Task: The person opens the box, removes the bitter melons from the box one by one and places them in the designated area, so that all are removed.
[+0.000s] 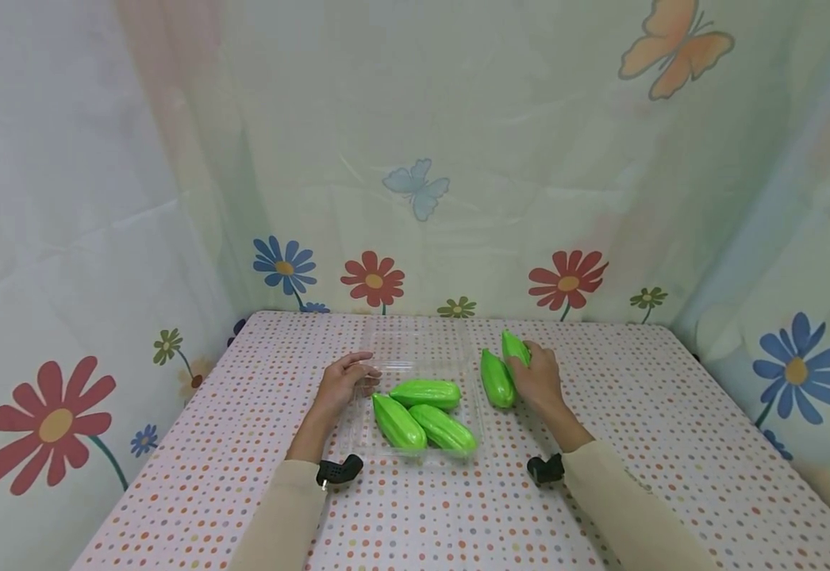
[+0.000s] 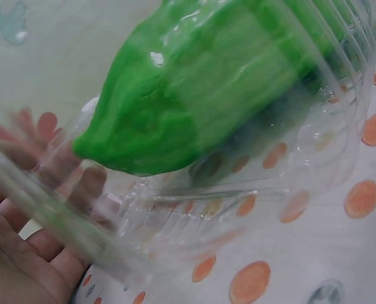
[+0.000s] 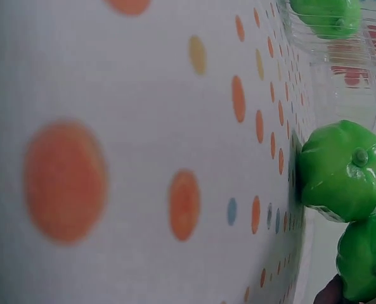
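A clear plastic clamshell box (image 1: 361,440) stands on the table with its lid (image 1: 415,341) folded back. Three bright green ridged gourds (image 1: 425,393) lie in its base. My left hand (image 1: 343,385) is at the box's left side, its loosely bent fingers partly seen through the plastic in the left wrist view. To the right of the box my right hand (image 1: 539,379) grips a green gourd (image 1: 512,346), thumb on the near side. Another gourd (image 1: 497,381) lies on the tablecloth between that hand and the box, overlapping the held one in the right wrist view.
A white tablecloth (image 1: 415,523) with coloured dots covers the table. Hanging cloth (image 1: 472,206) printed with flowers and butterflies surrounds it at the back and both sides. A black wrist strap device (image 1: 340,470) sits on each forearm.
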`<state>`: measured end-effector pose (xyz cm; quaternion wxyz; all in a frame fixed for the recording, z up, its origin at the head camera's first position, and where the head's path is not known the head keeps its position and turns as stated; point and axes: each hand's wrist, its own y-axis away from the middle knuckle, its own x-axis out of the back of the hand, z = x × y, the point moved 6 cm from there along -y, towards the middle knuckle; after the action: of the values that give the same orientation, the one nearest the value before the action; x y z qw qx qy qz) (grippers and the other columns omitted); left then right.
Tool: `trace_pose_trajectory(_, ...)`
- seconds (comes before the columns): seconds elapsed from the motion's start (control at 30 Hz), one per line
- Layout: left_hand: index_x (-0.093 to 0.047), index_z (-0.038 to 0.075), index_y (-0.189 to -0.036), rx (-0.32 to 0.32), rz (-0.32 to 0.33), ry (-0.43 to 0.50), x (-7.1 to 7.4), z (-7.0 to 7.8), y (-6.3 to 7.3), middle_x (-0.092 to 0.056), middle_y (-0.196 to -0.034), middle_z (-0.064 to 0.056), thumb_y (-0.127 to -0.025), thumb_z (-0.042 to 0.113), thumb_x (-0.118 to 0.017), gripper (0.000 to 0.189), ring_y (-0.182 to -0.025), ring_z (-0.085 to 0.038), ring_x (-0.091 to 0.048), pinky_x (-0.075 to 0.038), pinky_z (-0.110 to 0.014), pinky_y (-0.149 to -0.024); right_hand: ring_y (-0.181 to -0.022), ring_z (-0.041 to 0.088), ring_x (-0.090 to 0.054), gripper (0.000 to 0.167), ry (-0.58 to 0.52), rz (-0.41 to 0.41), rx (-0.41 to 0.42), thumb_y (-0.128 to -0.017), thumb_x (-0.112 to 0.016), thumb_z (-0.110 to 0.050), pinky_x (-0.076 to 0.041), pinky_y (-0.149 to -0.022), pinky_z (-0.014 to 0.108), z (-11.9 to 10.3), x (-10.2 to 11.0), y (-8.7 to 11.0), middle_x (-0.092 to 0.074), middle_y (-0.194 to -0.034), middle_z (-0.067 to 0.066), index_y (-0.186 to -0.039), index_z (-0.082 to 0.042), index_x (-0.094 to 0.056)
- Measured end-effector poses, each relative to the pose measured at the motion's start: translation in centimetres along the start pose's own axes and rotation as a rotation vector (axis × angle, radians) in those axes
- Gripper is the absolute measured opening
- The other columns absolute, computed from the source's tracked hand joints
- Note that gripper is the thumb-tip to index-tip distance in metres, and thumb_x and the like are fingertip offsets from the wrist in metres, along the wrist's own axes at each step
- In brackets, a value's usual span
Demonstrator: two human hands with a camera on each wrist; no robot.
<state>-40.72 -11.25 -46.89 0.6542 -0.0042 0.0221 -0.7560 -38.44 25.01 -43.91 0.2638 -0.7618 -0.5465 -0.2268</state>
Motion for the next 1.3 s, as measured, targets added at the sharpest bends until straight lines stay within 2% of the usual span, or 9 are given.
trace_pose_trajectory(0.37,-0.053,0.001,-0.144,0.012,-0.005,-0.001,-0.11,-0.03,0.11,-0.072,-0.108,-0.015,-0.105,0.013,-0.054,0.041,-0.102,-0.03,-0.071,-0.061,-0.039,-0.086,-0.106,0.038,-0.05,0.061,0.061,-0.007,-0.027,-0.102,-0.047,-0.026,-0.049,-0.087,0.051,0.2,-0.14,0.17,-0.044,-0.126,0.029,-0.151,0.009,-0.035)
trace_pose_trajectory(0.77,-0.053,0.002,-0.144,0.008,-0.013,0.012,-0.03,-0.06,-0.06,-0.072,-0.11,-0.016,-0.105,0.013,-0.054,0.04,-0.101,-0.027,-0.072,-0.06,-0.041,-0.089,-0.104,0.039,-0.05,0.06,0.102,-0.031,-0.049,-0.1,-0.046,-0.023,-0.05,-0.083,0.049,0.46,-0.18,-0.02,-0.045,-0.125,0.033,-0.149,0.012,-0.036)
trace_pose_trajectory(1.03,-0.055,0.003,-0.143,0.015,-0.007,0.012,-0.09,0.02,0.05,-0.07,-0.114,-0.021,-0.105,0.013,-0.054,0.039,-0.106,-0.034,-0.07,-0.059,-0.044,-0.091,-0.111,0.043,-0.05,0.06,0.132,-0.062,-0.057,-0.1,-0.047,-0.021,-0.048,-0.088,0.054,0.74,-0.41,0.15,-0.047,-0.129,0.036,-0.147,0.016,-0.035)
trace_pose_trajectory(1.3,-0.054,0.001,-0.143,0.013,-0.011,0.021,-0.17,0.15,0.22,-0.069,-0.115,-0.024,-0.105,0.013,-0.054,0.04,-0.11,-0.04,-0.068,-0.057,-0.048,-0.094,-0.098,0.036,-0.058,0.059,0.163,-0.092,-0.054,-0.101,-0.048,-0.022,-0.052,-0.076,0.044,0.69,-0.37,0.26,-0.056,-0.122,0.036,-0.144,0.017,-0.039)
